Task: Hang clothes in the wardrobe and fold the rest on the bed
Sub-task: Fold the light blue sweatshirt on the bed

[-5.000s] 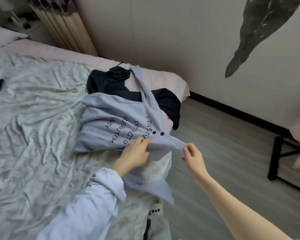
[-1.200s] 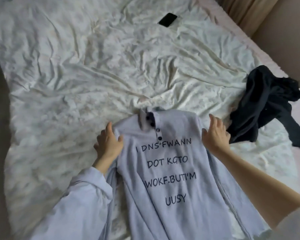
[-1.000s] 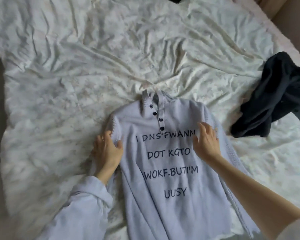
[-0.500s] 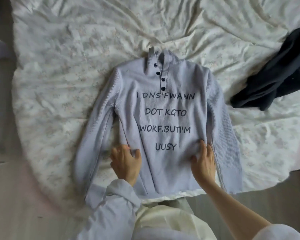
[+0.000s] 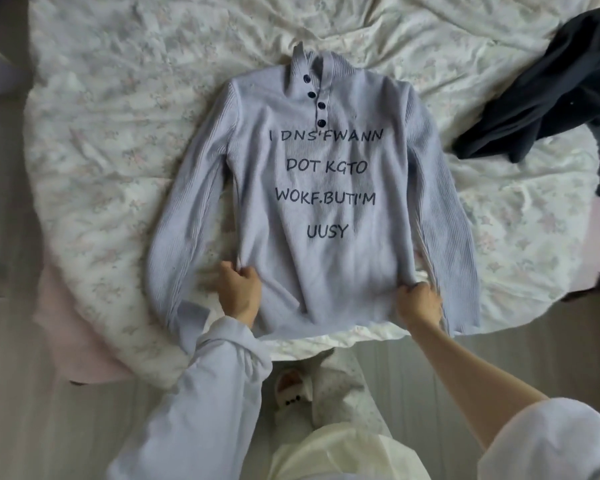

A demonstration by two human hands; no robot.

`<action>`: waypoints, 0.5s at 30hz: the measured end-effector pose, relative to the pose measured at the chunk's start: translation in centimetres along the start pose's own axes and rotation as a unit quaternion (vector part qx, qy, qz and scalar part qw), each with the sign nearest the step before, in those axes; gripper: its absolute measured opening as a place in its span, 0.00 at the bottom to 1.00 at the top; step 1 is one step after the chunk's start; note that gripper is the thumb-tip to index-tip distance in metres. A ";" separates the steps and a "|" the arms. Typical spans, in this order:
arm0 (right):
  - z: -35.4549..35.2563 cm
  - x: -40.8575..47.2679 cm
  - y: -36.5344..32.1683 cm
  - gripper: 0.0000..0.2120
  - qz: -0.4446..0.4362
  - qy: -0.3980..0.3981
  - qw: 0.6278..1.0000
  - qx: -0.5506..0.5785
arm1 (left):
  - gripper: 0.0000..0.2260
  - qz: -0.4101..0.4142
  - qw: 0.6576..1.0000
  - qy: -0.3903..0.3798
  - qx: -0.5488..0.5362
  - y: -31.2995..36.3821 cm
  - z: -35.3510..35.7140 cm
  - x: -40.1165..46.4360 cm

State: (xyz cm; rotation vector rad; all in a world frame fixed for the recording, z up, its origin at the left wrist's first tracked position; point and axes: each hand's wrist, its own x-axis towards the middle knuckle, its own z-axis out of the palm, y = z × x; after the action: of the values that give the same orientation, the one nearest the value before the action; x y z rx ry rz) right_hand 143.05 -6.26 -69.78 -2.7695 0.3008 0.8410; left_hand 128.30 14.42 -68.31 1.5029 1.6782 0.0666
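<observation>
Both hands, left [image 5: 240, 289] and right [image 5: 419, 301], pinch the sweater's [image 5: 323, 209] near side seams; uneven pulling would likely wrinkle it.

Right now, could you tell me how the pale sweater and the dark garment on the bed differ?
The pale sweater is light lavender with dark lettering and buttons; the dark garment is plain black. The pale sweater lies spread flat, face up, sleeves at its sides; the dark garment lies crumpled in a heap. The left hand and right hand grip the sweater's lower sides; nothing touches the dark garment. Both rest on the floral bedsheet.
</observation>
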 end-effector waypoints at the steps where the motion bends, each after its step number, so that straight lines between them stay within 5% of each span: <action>1: 0.1 -0.9 1.0 0.16 0.010 -0.001 1.000 0.025 | 0.13 0.012 0.999 0.014 -0.030 -0.9 -1.3 -0.5; 5: -1.3 -1.9 2.5 0.11 -0.018 0.051 0.994 0.094 | 0.13 0.083 0.993 0.078 0.009 -2.7 -5.1 -0.6; 10: -3.4 -2.8 4.9 0.12 -0.050 0.064 0.996 0.019 | 0.28 0.184 0.968 -0.011 0.168 -4.0 -8.0 -0.6; 12: -3.4 -2.5 6.0 0.13 -0.064 0.035 0.996 -0.055 | 0.36 0.195 0.932 -0.032 0.305 -4.3 -7.7 -0.6; 15: -2.7 -2.1 7.8 0.14 -0.042 -0.036 0.991 -0.118 | 0.37 0.261 0.823 -0.020 0.505 -5.3 -6.6 -1.5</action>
State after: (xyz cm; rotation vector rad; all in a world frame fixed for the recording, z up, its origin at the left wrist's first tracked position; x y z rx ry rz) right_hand 140.73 -14.21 -67.69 -2.9331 0.0748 1.0129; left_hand 119.95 14.87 -66.26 2.6956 1.2166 -0.6591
